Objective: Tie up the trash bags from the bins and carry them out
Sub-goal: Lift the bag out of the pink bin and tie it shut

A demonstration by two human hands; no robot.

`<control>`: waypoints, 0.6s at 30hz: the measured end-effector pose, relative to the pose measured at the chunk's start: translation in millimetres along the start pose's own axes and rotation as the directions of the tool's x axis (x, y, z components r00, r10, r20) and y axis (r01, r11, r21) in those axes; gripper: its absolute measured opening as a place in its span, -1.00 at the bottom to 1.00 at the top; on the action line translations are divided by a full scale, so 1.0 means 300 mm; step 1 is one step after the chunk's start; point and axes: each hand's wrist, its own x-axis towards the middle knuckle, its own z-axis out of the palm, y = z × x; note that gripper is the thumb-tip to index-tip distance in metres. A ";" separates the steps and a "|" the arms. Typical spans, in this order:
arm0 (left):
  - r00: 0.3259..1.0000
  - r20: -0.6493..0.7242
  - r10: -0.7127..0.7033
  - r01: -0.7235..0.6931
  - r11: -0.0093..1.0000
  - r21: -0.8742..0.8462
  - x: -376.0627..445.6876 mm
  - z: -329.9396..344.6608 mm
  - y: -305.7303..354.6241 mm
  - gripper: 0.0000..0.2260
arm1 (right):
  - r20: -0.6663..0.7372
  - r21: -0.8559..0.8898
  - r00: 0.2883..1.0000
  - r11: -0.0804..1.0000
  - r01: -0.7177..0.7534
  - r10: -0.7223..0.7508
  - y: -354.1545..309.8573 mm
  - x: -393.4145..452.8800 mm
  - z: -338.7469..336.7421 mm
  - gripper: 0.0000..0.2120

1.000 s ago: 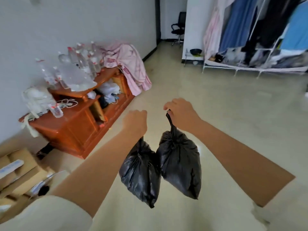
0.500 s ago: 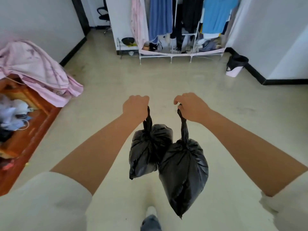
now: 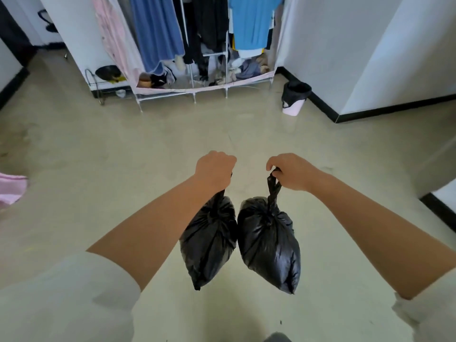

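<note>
Two tied black trash bags hang side by side in front of me, above the pale floor. My left hand (image 3: 215, 168) grips the knotted neck of the left trash bag (image 3: 208, 240). My right hand (image 3: 291, 172) holds the tied handles of the right trash bag (image 3: 270, 243). The two bags touch each other at their sides. A small pink bin (image 3: 294, 98) lined with a black bag stands on the floor by the far right wall.
A clothes rack (image 3: 195, 45) full of hanging garments stands straight ahead, with shoes on its bottom shelf. White walls with black skirting (image 3: 394, 108) close the right side. A pink cloth (image 3: 11, 191) shows at the left edge. A doorway opens at far left.
The view has swung right: the wooden cabinet has gone out of view, and the clothes rack and pink bin have come nearer. Both hands hold the same bags throughout.
</note>
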 end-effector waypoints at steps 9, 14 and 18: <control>0.996 0.055 -0.076 0.075 0.997 0.012 0.903 -0.002 -0.013 -0.81 | -0.115 0.059 0.992 0.997 -0.041 0.047 0.535 0.720 -0.215 -0.73; 0.990 0.036 -0.133 0.133 0.991 -0.007 1.389 -0.038 -0.018 -0.82 | -0.137 -0.039 0.990 0.999 0.013 -0.019 0.805 1.120 -0.392 -0.73; 0.993 -0.007 -0.120 0.120 0.993 -0.012 1.744 -0.052 -0.009 -0.84 | -0.139 -0.208 0.987 0.977 0.049 -0.079 0.992 1.417 -0.491 -0.72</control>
